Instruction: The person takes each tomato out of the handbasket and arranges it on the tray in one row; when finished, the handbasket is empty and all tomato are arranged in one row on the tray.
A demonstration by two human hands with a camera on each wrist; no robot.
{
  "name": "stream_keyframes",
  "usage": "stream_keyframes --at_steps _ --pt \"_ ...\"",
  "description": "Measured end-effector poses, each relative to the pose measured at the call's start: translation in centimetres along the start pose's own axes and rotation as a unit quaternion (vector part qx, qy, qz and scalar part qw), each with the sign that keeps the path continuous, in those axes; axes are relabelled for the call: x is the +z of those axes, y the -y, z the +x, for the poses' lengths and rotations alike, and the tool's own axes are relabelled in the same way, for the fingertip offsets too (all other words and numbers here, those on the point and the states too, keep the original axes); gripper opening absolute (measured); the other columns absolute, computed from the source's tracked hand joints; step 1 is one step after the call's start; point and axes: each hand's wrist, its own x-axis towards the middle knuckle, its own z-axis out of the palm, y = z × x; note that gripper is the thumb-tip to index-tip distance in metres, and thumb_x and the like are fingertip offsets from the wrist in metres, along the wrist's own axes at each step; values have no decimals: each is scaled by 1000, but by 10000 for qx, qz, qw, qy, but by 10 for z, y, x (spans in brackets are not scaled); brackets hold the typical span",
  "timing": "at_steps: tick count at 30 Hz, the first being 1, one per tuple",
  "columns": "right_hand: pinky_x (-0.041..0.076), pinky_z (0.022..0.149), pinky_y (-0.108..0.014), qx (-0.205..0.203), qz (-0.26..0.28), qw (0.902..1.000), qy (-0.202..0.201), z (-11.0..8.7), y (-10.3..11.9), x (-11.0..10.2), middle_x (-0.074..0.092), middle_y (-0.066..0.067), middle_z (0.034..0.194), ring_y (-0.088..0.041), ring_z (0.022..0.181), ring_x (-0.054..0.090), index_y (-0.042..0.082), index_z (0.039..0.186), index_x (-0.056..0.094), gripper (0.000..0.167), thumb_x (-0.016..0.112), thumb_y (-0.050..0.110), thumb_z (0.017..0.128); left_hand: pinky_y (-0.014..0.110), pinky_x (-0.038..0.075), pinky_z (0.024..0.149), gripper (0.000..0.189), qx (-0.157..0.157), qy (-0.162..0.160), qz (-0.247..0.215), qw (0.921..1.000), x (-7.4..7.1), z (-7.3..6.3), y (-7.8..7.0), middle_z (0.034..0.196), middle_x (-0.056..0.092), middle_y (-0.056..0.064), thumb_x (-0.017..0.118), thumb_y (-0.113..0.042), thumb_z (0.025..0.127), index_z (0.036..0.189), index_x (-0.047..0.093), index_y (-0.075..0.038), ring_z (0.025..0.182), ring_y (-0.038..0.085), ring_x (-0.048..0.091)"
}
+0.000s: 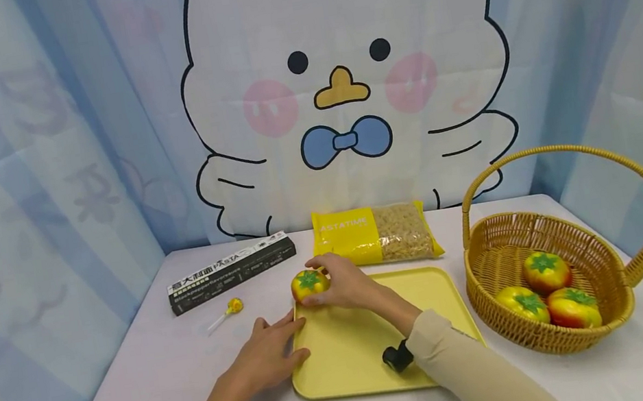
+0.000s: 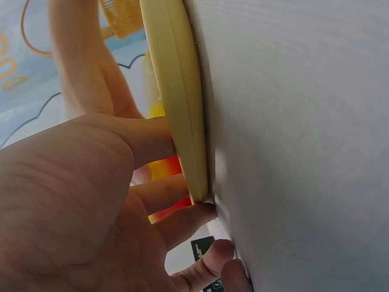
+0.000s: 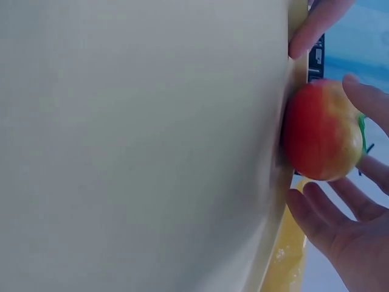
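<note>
In the head view, my right hand (image 1: 343, 284) holds a red-and-yellow toy tomato (image 1: 308, 284) with a green star-shaped top at the far left corner of a yellow tray (image 1: 372, 331). Seen from the right wrist, thumb and index finger lie on either side of the tomato (image 3: 322, 131), the other fingers spread below it. The tomato sits against the tray's rim (image 3: 298, 73). My left hand (image 1: 266, 354) rests at the tray's left edge. In the left wrist view its fingers reach over the rim (image 2: 182, 91), fairly straight, one fingertip by the corner.
A wicker basket (image 1: 502, 326) with a tall handle stands on the right, holding three more toy tomatoes (image 1: 547, 271). Behind the tray lies a yellow pasta bag (image 1: 373, 234). A black pasta box (image 1: 232, 271) and a lollipop (image 1: 234, 306) lie on the left.
</note>
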Motion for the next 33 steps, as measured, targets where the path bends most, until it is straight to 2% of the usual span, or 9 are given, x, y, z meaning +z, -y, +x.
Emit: stream_keyframes --at_steps 9,17,26,33 --pt "52 108 -52 -426 -296 9987 -26 -15 -3 -14 65 -19 142 -38 127 64 2 145 60 66 82 37 93 35 37 75 59 -12 31 24 10000 0 0 -1 166 49 6 77 -36 96 149 62 -14 97 23 44" --pt "50 111 -54 -284 -292 9992 21 -33 -6 -32 59 -16 153 -39 134 60 4 151 55 67 77 38 97 36 38 76 59 3 10 25 10000 0 0 -1 166 49 7 76 -36 96 149 62 -14 97 24 43" --pt "54 103 -54 -465 -421 9979 -172 -58 -13 -56 61 -17 149 -41 131 61 6 151 55 63 75 35 99 35 37 76 58 -64 14 78 9999 1 0 -2 166 50 7 77 -36 96 148 63 -15 97 23 44" --pt "54 103 -56 -564 -509 9966 -306 -79 -18 -78 61 -16 149 -41 131 62 8 151 56 60 75 32 99 35 35 74 58 -27 -20 80 10000 0 0 -1 165 50 7 77 -36 96 148 63 -14 95 23 43"
